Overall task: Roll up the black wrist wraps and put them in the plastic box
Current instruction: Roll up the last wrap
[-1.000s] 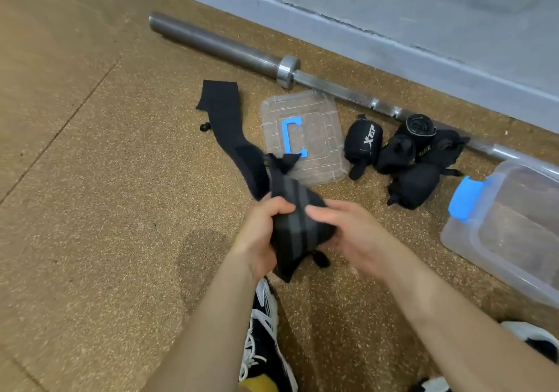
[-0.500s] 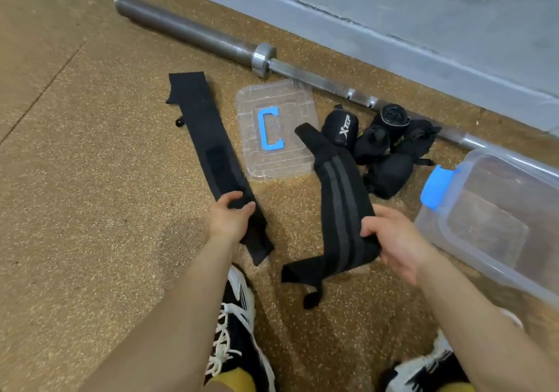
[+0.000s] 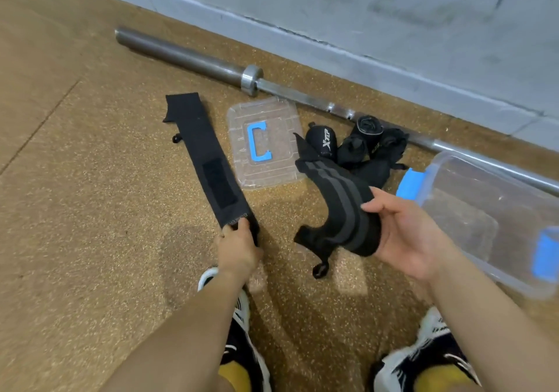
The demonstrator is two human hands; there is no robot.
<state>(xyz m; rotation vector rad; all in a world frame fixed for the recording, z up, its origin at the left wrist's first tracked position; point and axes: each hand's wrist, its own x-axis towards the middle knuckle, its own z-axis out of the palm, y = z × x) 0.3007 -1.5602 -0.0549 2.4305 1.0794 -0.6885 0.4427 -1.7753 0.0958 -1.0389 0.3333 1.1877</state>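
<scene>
Wrist wraps: neither rolled nor boxed yet. Plain one (image 3: 208, 164) flat on floor, left, near end pinched by left grip (image 3: 239, 246); striped one (image 3: 341, 210) draped, clasped in right grip (image 3: 405, 240). Plastic box (image 3: 484, 258) right, open, seemingly empty, cut off at frame edge. Dark bundles (image 3: 363, 146) farther off, hard to identify; lid (image 3: 266, 143) beside them.
</scene>
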